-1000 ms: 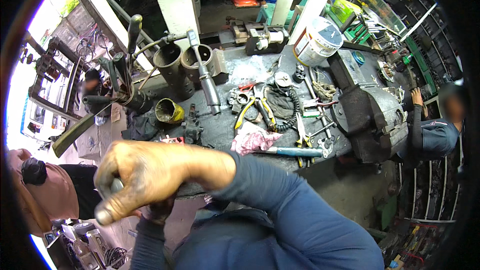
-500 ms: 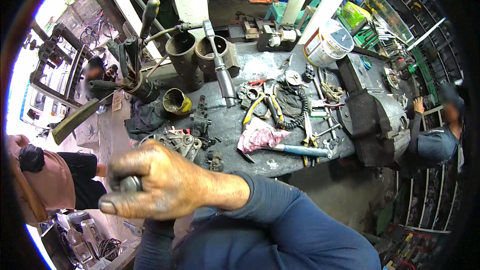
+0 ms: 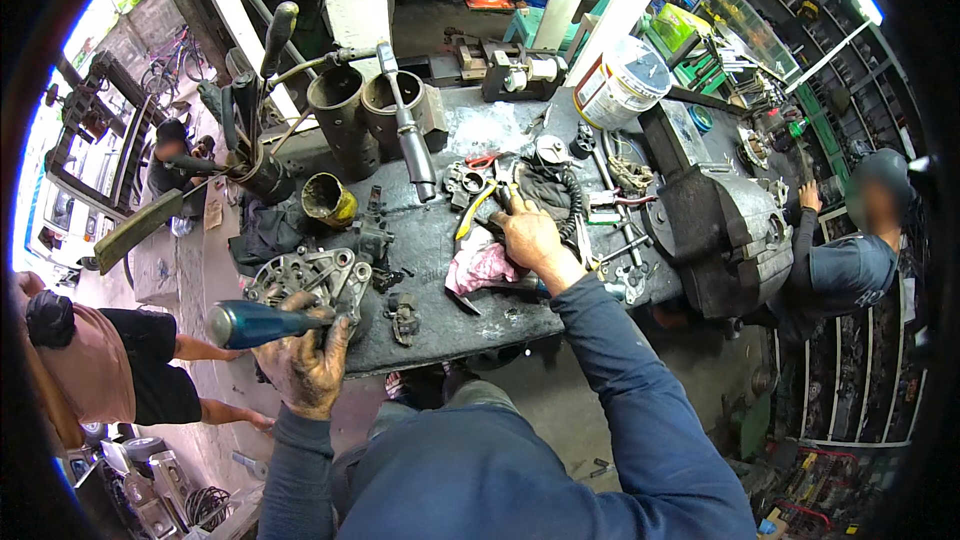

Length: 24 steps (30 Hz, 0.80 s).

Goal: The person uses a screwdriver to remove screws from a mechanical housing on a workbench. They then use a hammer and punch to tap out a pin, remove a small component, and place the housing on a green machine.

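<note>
My left hand (image 3: 308, 368) is closed round the metal shaft of a screwdriver-like tool with a blue handle (image 3: 262, 326). The handle points out to the left. Beside the fingers, a bare metal alternator-type housing (image 3: 335, 272) lies on the bench's near left edge. Stretched over the bench, my right hand (image 3: 538, 236) has its fingers bent onto a pair of pliers (image 3: 506, 178), whose lower part it hides. Yellow-handled pliers (image 3: 475, 212) lie just left of it. Under its wrist are a pink rag (image 3: 482, 268) and a partly covered hammer (image 3: 463, 302).
Two upright metal cylinders (image 3: 345, 120) and a yellow can (image 3: 330, 200) stand at the back left. A white bucket (image 3: 625, 80) stands at the back right, beyond a large dark casting (image 3: 725, 240). One person (image 3: 860, 270) works at the right; another (image 3: 110, 360) stands at the left.
My right hand has moved from the left front, where it was closed round a tool's end, to the tools on the bench. My left hand and the blue handle have come into sight.
</note>
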Each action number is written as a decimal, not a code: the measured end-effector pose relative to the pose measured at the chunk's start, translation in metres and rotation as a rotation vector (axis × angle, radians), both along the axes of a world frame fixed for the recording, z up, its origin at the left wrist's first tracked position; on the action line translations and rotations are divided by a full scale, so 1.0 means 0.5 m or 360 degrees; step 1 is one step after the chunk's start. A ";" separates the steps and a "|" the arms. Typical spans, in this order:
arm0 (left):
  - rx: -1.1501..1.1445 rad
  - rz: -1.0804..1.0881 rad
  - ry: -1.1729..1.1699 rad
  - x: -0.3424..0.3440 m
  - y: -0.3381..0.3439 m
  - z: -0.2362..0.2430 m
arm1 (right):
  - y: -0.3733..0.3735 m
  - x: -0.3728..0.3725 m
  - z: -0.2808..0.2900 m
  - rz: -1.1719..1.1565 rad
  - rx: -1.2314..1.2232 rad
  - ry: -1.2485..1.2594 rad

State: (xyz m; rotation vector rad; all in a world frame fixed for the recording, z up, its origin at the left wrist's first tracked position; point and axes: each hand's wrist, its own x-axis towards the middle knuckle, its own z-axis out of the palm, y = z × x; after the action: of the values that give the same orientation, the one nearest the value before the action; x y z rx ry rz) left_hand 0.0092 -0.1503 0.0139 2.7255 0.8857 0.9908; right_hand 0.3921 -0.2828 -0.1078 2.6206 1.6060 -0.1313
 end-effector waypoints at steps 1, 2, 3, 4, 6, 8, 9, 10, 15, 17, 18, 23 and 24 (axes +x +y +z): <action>0.0043 0.0014 0.0020 0.000 -0.001 0.000 | 0.005 0.000 -0.008 0.0029 0.0132 -0.0024; 0.0080 0.0027 0.0036 0.000 -0.002 0.001 | 0.006 -0.003 0.001 0.0034 0.0172 -0.0004; 0.0091 0.0054 0.0045 0.001 -0.001 0.002 | 0.009 -0.008 0.022 -0.0024 0.0126 0.0003; 0.0057 0.0093 0.0101 0.000 -0.002 0.004 | 0.004 -0.013 0.058 -0.0071 0.0496 0.0306; 0.0041 0.0076 0.0093 -0.001 -0.003 0.007 | -0.009 -0.026 0.147 -0.0118 0.1032 0.0651; 0.0086 0.0027 0.0131 -0.003 -0.003 0.012 | -0.042 -0.047 0.237 -0.0080 0.1333 0.1155; -0.0013 0.0044 0.0096 -0.004 -0.004 0.015 | -0.061 -0.064 0.274 -0.0043 0.1484 0.1461; -0.0091 0.0047 0.0044 -0.007 -0.008 0.018 | -0.073 -0.080 0.303 -0.0192 0.1368 0.1879; -0.0499 -0.0061 -0.0526 -0.023 -0.036 0.044 | -0.068 -0.173 0.360 0.0066 0.1279 0.2330; -0.0734 -0.0216 -0.0805 -0.033 -0.036 0.069 | -0.039 -0.208 0.378 0.0070 0.1151 0.2476; -0.0845 -0.0293 -0.0948 -0.038 -0.036 0.083 | -0.026 -0.230 0.389 0.0011 0.1107 0.2536; -0.1415 -0.0798 -0.1206 -0.036 0.020 0.153 | 0.074 -0.295 0.473 0.0443 0.0777 0.2491; -0.1484 -0.0882 -0.1170 -0.037 0.030 0.160 | 0.094 -0.300 0.489 0.0479 0.0707 0.2460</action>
State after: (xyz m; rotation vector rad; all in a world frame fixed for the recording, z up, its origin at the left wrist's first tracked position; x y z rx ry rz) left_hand -0.0092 -0.1352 0.0937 1.5007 0.2829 0.9783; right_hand 0.2419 -0.2357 0.1367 2.3662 2.4293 -2.4605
